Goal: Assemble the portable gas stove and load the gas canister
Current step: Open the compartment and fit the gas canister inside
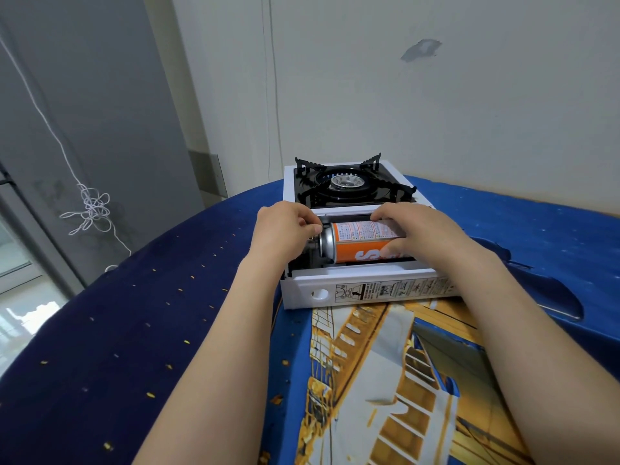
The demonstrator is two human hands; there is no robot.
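We found the portable gas stove (302, 290), a white sheet-metal box with a printed warning label on its near side, standing on a blue cloth (117, 330) patterned with small yellow flecks and a large orange-and-white printed panel. At its far end sat a glossy black drip pan with 4 toothed pot supports (349, 182) around a round metal burner head. The gas canister (355, 243), a smooth cylinder with an orange-and-white label and a bare silver shoulder, lay on its side in the open compartment, nozzle end toward our left. Our right hand (422, 229) was closed over the canister's body, thumb below and fingers on top. Our left hand (285, 226) was pinched together at the nozzle end; what it gripped we could not tell. A tangled white cord (89, 209) hung against the grey wall at left, well apart.
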